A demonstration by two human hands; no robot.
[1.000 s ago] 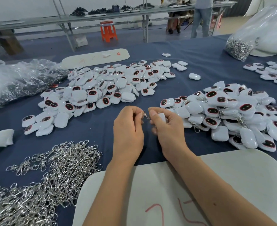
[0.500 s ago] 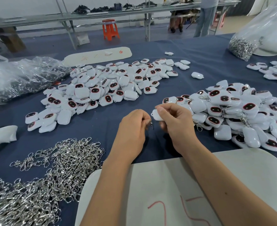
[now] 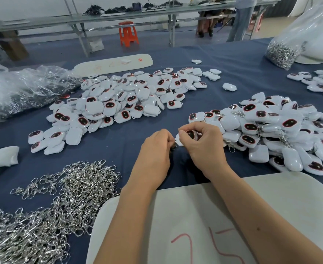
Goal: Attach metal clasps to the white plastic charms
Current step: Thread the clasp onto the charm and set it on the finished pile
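Observation:
My right hand (image 3: 204, 147) pinches a white plastic charm (image 3: 185, 137) with a dark oval face, held above the blue tablecloth. My left hand (image 3: 155, 151) grips a small metal clasp (image 3: 174, 145) right at the charm's lower left corner; most of the clasp is hidden by the fingers. A big heap of loose silver clasps (image 3: 48, 206) lies at the lower left. One pile of white charms (image 3: 118, 103) spreads across the middle left. Another pile of charms (image 3: 274, 130), some with clasps on them, sits to the right of my hands.
A white board (image 3: 271, 206) with red marks lies under my forearms. Clear plastic bags (image 3: 23, 88) sit at the far left, and a bag with clasps (image 3: 282, 52) at the far right. A further group of charms (image 3: 320, 82) lies at the right edge. An orange stool (image 3: 128, 33) stands beyond the table.
Both hands have stayed together over the cloth. The charm in my right hand has turned so its dark face shows, and the clasp has moved down to the charm's corner.

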